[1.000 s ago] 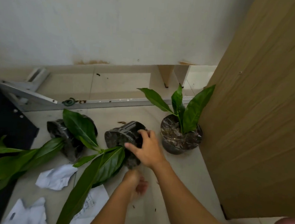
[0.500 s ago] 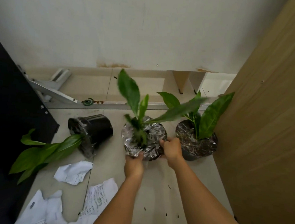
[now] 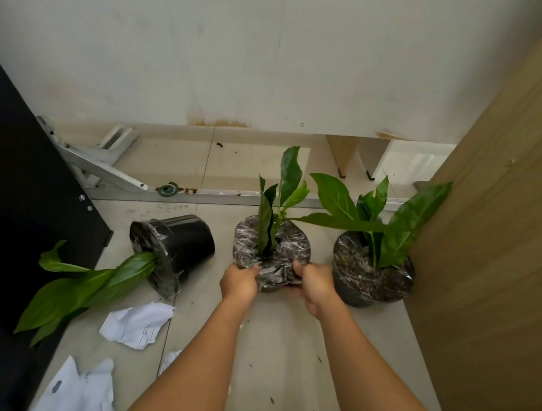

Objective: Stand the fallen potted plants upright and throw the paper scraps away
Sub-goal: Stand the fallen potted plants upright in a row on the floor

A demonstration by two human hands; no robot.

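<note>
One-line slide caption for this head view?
Both hands, left and right, steady the middle potted plant upright; one pot lies tipped beside paper scraps.

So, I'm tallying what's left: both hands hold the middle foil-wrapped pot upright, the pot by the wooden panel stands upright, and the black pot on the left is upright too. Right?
Not quite. In the head view the black plastic pot on the left lies on its side, leaves on the floor. The rest holds.
</note>
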